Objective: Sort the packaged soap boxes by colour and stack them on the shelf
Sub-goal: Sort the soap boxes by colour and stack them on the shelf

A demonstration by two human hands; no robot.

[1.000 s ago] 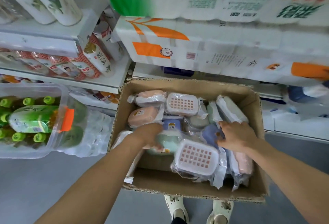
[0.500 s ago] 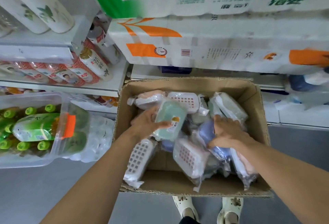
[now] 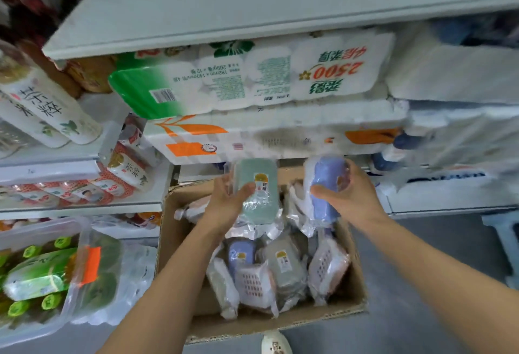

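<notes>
Legible text is only on the green-and-white tissue pack [image 3: 241, 81], printed upside down: "2500" in red at its right, "209g × 12" and "182mm×140mm" small near its middle, barcode at its left. Bottles [image 3: 50, 109] left of it carry Chinese characters, too blurred to read.

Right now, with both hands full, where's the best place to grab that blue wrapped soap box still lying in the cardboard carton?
Take the blue plastic-wrapped soap box across its two long sides, coming straight down from above. It lies label-up near the middle of the brown cardboard carton, its upper end tucked under loose wrapping; other packets crowd its sides, so the top is the open approach.
</notes>
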